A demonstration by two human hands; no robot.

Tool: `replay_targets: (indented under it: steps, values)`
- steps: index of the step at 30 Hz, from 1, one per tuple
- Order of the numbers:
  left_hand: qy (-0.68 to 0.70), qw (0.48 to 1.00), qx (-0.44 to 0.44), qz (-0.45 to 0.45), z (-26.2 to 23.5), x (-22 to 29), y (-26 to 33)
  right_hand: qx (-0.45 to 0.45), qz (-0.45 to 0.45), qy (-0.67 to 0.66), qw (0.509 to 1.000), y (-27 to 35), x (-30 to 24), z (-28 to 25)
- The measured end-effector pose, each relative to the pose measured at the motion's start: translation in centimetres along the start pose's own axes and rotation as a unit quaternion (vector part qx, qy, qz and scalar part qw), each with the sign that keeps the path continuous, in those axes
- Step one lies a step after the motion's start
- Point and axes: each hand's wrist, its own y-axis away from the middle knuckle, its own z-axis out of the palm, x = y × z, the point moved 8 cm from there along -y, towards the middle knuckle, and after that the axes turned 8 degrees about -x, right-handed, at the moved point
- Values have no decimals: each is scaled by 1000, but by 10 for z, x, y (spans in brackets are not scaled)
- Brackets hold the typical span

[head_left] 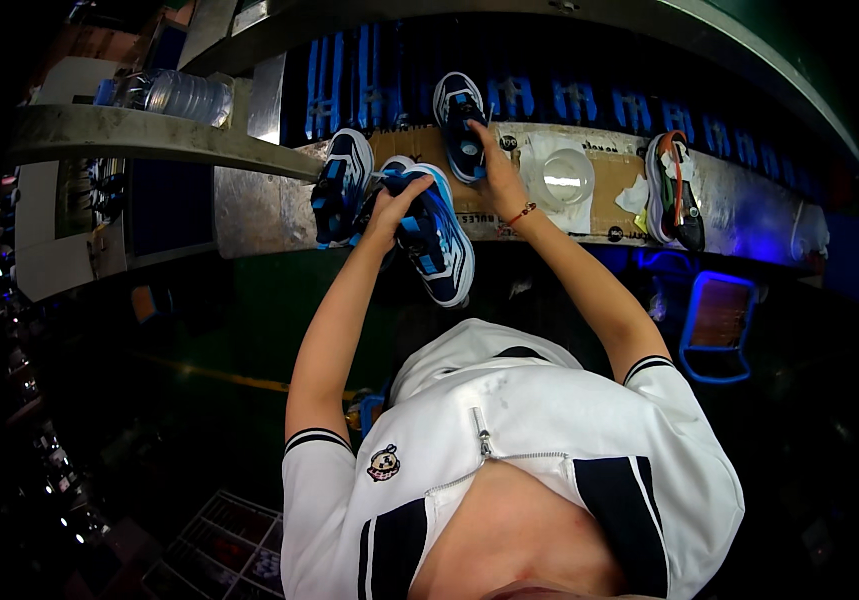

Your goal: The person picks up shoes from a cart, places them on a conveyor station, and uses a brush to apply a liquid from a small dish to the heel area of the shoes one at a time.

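**Left hand (396, 208) and right hand (498, 178) both full**

From my remote seat I see the left grasping a blue-and-white sneaker (437, 248) over the worktop's near edge (259, 212), the right gripping a dark sneaker (463, 132) farther back.

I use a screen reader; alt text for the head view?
A person's left hand holds a blue sneaker and the right hand grasps a second sneaker at a workbench. Further right sit a clear bowl and an orange-trimmed shoe.
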Motion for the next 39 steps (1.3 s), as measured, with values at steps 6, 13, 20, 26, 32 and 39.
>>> replay_targets:
  steps: [6,13,20,26,32,39]
  values:
    - [-56,998,29,-23,-8,-24,-41,4,18,-85,996,-28,-4,-49]
    - [-72,997,-16,6,9,-24,-94,9,-16,-140,990,-34,-66,-122]
    - [-129,991,35,9,-2,-23,-122,-15,1,-167,986,-7,-105,-159]
    - [-105,930,250,250,-103,-5,-85,-143,-83,-197,966,-6,-154,-170]
    - [-298,832,-228,409,86,172,64,-262,-104,-182,942,10,-164,-191]
    - [-459,711,-520,116,161,141,103,-372,-78,-222,898,6,-190,-180]
